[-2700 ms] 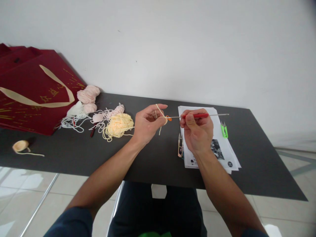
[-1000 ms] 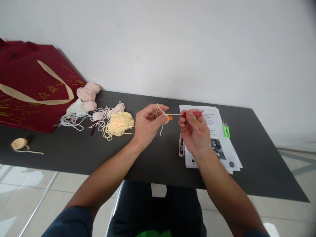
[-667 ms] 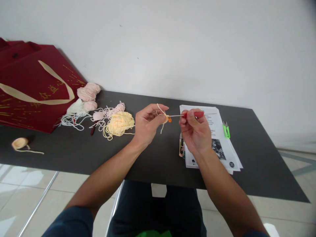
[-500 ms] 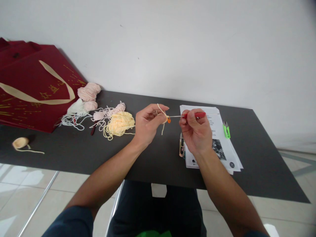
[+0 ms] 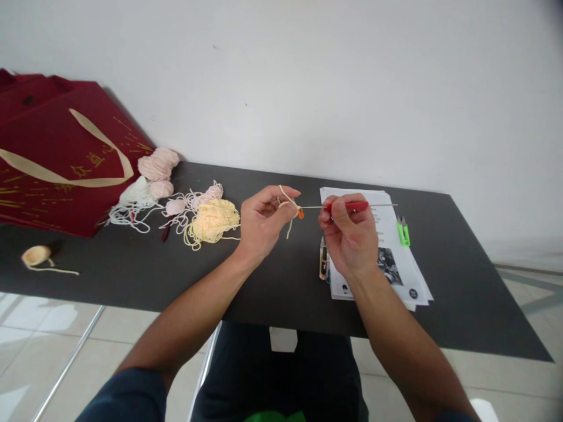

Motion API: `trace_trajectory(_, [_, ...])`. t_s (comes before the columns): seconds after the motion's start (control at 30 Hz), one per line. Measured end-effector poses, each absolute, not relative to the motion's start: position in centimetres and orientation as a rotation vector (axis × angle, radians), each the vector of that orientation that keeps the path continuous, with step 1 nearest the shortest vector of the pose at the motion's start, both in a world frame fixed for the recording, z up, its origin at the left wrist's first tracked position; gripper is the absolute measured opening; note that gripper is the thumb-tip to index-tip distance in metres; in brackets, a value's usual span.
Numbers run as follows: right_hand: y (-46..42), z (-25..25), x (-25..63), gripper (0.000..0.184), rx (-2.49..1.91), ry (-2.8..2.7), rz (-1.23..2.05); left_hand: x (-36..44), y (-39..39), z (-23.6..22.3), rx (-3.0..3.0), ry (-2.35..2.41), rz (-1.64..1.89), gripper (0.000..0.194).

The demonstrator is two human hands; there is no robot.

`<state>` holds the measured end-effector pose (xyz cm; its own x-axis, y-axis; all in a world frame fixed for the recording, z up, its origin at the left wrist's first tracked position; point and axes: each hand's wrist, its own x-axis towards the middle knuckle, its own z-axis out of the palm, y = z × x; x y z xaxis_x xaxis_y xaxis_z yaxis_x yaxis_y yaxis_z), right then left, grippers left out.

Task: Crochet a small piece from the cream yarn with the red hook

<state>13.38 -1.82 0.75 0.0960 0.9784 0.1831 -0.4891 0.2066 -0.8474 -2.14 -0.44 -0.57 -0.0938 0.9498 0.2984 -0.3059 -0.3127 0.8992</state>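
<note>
Between thumb and fingers, my left hand (image 5: pixel 264 221) pinches a small piece of pale yellow yarn work (image 5: pixel 294 210), with a strand looped over the index finger and a short tail hanging down. An orange stitch marker (image 5: pixel 301 214) dangles at its edge. My right hand (image 5: pixel 350 231) grips the red handle of a crochet hook (image 5: pixel 358 206). Its thin metal shaft points left and meets the yarn at my left fingertips; the hook's tip is hidden there. A yellow yarn ball (image 5: pixel 215 221) lies left of my left hand, a strand running toward that hand.
Under my right hand are printed sheets (image 5: pixel 387 234), with green thread snips (image 5: pixel 403 231) on them and dark-handled snips (image 5: pixel 324 262) beside them. Pink yarn (image 5: pixel 159 164), a small crocheted cup (image 5: pixel 36 255) and red paper bags (image 5: pixel 61 152) stand leftward on the dark table (image 5: pixel 281 281). A wall rises behind.
Both hands stay almost in place. The crochet hook's rear end reaches slightly farther right past my right hand, and the yarn tail has shifted a little left.
</note>
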Motion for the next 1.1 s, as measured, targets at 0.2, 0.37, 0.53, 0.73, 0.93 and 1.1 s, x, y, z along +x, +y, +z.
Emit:
trace_trajectory(0.2, [-1.7, 0.7, 13.1, 0.023, -0.727, -0.804, 1.259, -2.2, -0.6, -0.7, 1.254, 0.847, 1.599, 0.025])
trace_trajectory(0.37, [-1.9, 0.5, 12.8, 0.02, -0.755, -0.761, 1.313, -2.0, -0.6, -0.4, 1.269, 0.94, 1.556, 0.024])
trace_trajectory(0.53, [-2.0, 0.3, 12.3, 0.021, -0.777, -0.728, 1.331, -1.8, -0.6, 0.0, 1.239, 0.916, 1.567, 0.03])
trace_trajectory(0.73, [-2.1, 0.5, 12.1, 0.022, -0.78, -0.689, 1.348, -1.7, -0.5, -0.3, 1.231, 0.897, 1.553, 0.046])
trace_trajectory(0.93, [-2.1, 0.3, 12.2, 0.021, -0.787, -0.687, 1.353, -1.7, -0.4, -0.6, 1.226, 0.944, 1.523, 0.052])
trace_trajectory(1.1, [-2.0, 0.5, 12.4, 0.019, -0.79, -0.687, 1.36, -1.8, -0.3, -0.5, 1.087, 0.756, 1.505, 0.043])
